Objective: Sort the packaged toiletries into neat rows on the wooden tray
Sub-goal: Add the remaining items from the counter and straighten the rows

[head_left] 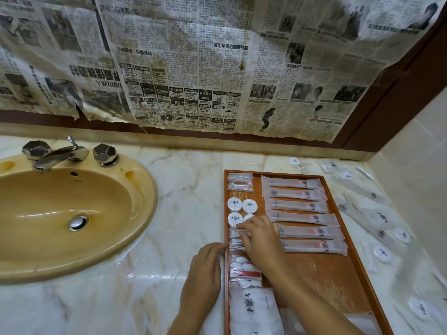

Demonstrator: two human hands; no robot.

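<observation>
**Toiletries arranged on a wooden tray**

Nearest, the left hand rests with relaxed fingers against the left rim of the wooden tray. The right hand pinches a cotton-swab packet in the left column. Beyond lie round white containers, six long sachets in a row, and floss-pick packets.

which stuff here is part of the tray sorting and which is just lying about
Job: wooden tray, long sachets, round soaps, cotton bud packs, loose packets on the counter, right hand, left hand.

Just there: sink, tap, newspaper.
</observation>
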